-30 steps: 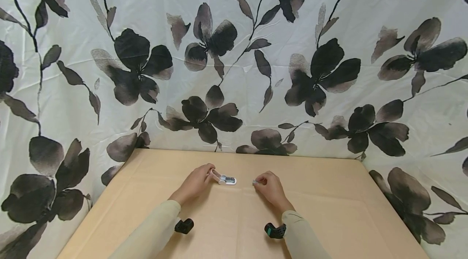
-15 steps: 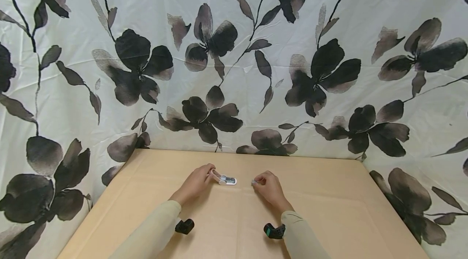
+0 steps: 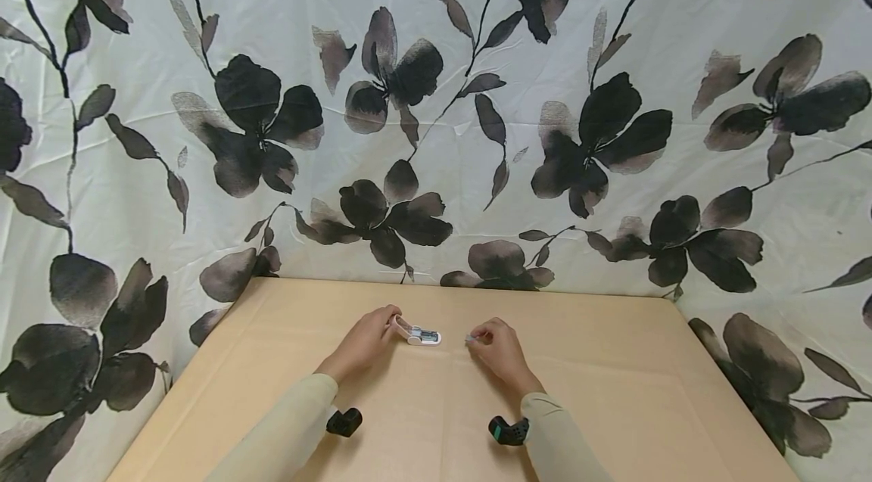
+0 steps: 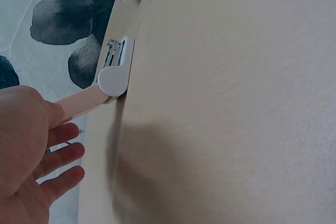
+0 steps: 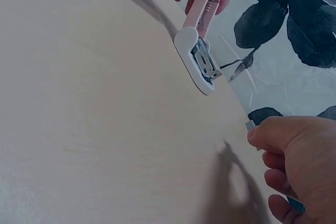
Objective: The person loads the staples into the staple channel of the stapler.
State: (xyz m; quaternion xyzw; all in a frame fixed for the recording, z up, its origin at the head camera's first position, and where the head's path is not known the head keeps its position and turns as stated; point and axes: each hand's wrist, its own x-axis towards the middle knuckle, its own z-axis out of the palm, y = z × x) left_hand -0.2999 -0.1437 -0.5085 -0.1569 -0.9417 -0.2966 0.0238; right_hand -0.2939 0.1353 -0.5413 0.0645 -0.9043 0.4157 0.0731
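Observation:
A small pink and white stapler (image 3: 425,337) lies swung open on the table, its white base down and its pink top arm tilted up. My left hand (image 3: 368,334) pinches the end of that pink arm between thumb and finger, the other fingers spread loosely below in the left wrist view. Inside the white base the metal staple channel (image 5: 206,62) shows. To the right of the stapler, my right hand (image 3: 502,347) pinches a short grey strip of staples (image 5: 250,125) between thumb and index finger. A gap separates the strip from the stapler. The thumb covers part of the strip.
The table (image 3: 436,414) has a light tan cover with faint creases. Behind it hangs a white cloth (image 3: 477,164) with dark flowers, reaching the table's back edge. Black wrist devices (image 3: 344,421) sit below each forearm.
My right hand has shifted slightly left with the staples, closer to the stapler. The left hand and the stapler hold their place.

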